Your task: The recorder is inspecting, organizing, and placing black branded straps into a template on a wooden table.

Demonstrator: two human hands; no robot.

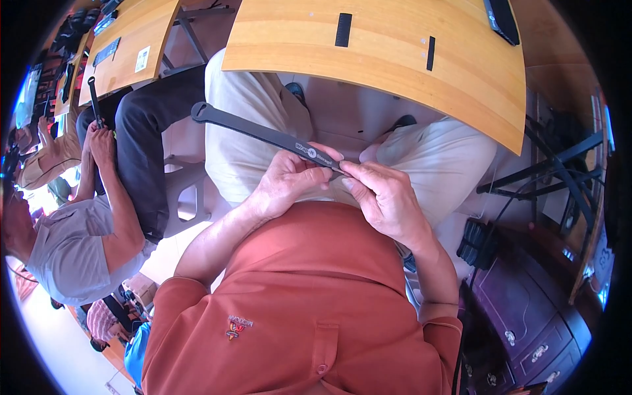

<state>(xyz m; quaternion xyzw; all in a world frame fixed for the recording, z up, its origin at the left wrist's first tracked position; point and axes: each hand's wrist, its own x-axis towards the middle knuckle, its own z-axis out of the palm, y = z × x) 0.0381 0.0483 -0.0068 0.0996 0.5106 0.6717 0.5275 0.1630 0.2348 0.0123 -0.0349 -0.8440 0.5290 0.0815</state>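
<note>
A long flat black strap (257, 131) with a loop at its far end lies across my lap, pointing up and to the left. My left hand (289, 181) pinches its near end from the left, thumb on top. My right hand (382, 194) grips the same end from the right, fingertips meeting the left hand's. Both hands sit over my beige trousers, just below the front edge of a wooden table (395, 72). My orange shirt fills the lower middle of the view.
Black strips (343, 29) lie on the wooden table. To my left a seated person in a grey shirt (72, 243) holds another black strap (94, 99) upright beside a second wooden table (131, 39). A dark cabinet with drawers (533, 329) stands at the right.
</note>
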